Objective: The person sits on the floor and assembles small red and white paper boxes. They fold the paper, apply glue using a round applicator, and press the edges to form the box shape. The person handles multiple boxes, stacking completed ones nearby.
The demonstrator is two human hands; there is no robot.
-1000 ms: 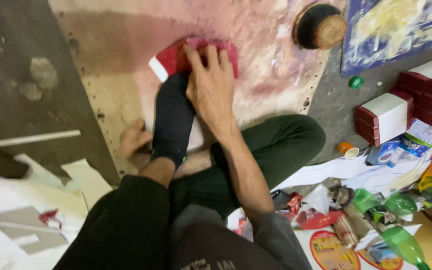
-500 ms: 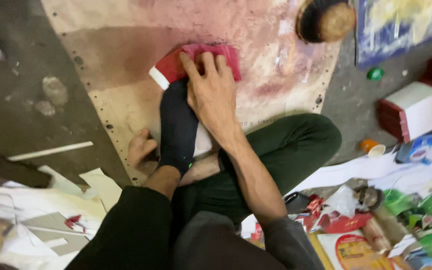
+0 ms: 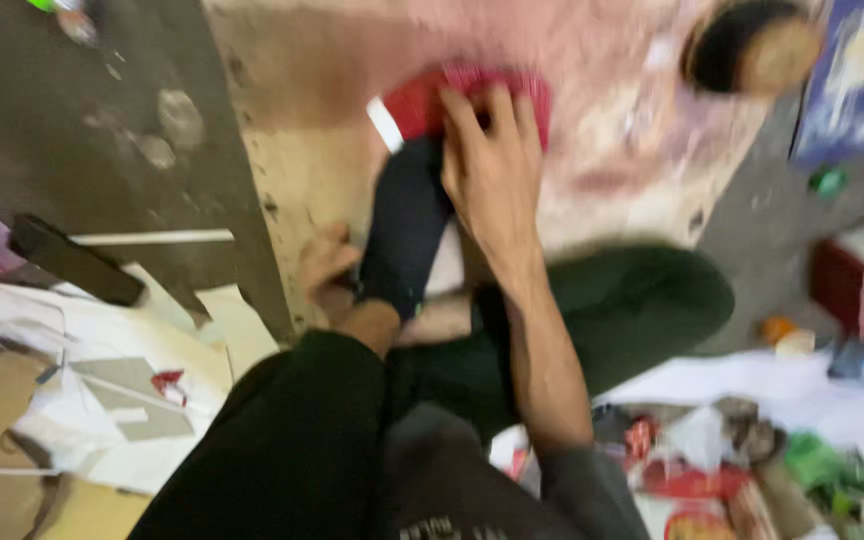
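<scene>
My right hand (image 3: 492, 170) lies on a flat red piece with a white edge (image 3: 414, 108), fingers spread and curled over its far side. The piece rests on a stained, pinkish board (image 3: 302, 150) on the floor. A foot in a black sock (image 3: 407, 230) reaches up from below and touches the piece's near edge, just left of my hand. Bare toes (image 3: 324, 265) show beside the sock. My folded leg in dark green trousers (image 3: 642, 310) lies under my forearm. My left hand is out of view. The picture is blurred.
A round dark bowl (image 3: 742, 45) sits at the board's far right corner, beside a blue printed sheet (image 3: 862, 80). A red and white box (image 3: 862, 280) stands at right. Packets and scraps (image 3: 752, 450) litter the lower right. Paper and card (image 3: 72, 380), a black bar (image 3: 72, 260) lie left.
The view has swung and blurred, so everything sits further right and lower. My right hand stays on the red piece, with the socked foot still against it.
</scene>
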